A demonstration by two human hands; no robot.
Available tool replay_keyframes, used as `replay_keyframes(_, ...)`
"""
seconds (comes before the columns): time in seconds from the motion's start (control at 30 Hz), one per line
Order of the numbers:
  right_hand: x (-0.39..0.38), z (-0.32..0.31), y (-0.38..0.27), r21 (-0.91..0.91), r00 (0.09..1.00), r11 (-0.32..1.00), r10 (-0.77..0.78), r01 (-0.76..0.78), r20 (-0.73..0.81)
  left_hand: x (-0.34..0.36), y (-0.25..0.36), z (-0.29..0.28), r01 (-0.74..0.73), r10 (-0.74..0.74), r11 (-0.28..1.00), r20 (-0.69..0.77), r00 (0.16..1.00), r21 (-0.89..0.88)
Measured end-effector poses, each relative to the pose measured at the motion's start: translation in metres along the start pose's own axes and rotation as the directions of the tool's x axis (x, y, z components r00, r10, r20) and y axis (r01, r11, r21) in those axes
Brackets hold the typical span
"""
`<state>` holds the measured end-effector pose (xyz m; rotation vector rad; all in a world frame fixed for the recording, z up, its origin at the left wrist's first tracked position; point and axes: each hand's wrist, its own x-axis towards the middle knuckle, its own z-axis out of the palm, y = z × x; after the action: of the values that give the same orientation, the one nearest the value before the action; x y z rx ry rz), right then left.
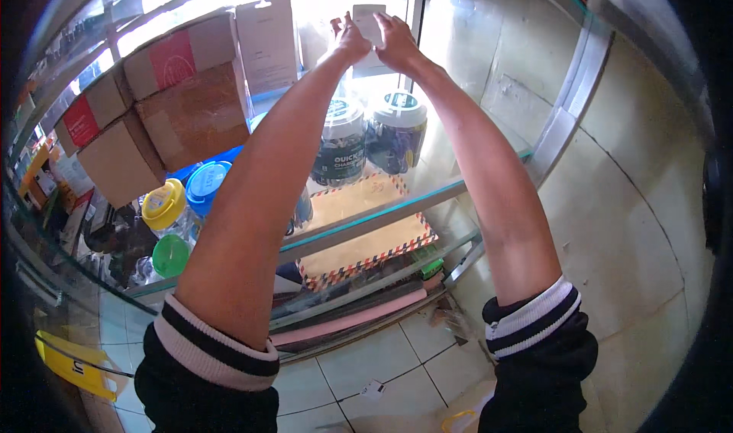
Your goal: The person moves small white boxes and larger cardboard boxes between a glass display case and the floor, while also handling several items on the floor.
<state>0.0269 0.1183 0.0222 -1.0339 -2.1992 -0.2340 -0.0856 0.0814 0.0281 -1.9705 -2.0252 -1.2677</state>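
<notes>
At the back of the glass display case, my left hand [349, 37] and my right hand [393, 42] are raised on either side of a pale, narrow box [369, 21], their bent fingers at its sides. Just below them stand two lidded jars, one [340, 147] with a dark label and another [395, 139] with dark contents. Part of the left jar is behind my left forearm. A tan envelope with striped edging [351, 265] lies under the glass shelf [397, 210].
Cardboard boxes [183, 112] are stacked at left, beside a taller carton [266, 43]. Jars with yellow [163, 204], blue [208, 185] and green [170, 256] lids stand below them. A tiled wall [641, 204] borders the case at right; a yellow object [76, 364] is at lower left.
</notes>
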Motion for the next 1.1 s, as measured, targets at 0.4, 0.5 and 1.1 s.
replay_keyframes(0.4,0.045,0.003,-0.007,-0.271,0.992,0.962,0.066,-0.034,0.107,0.021,-0.025,0.017,-0.146,0.145,0.973,-0.020,0.989,-0.178)
replay_keyframes(0.5,0.032,-0.008,-0.015,-0.222,0.996,0.973,0.043,-0.059,-0.075,0.021,-0.024,0.016,-0.096,0.086,0.990,-0.098,0.992,-0.107)
replay_keyframes(1.1,-0.069,-0.061,-0.030,0.008,0.904,0.971,-0.220,0.240,-0.366,-0.049,0.041,-0.026,0.111,-0.153,0.965,-0.162,0.975,-0.239)
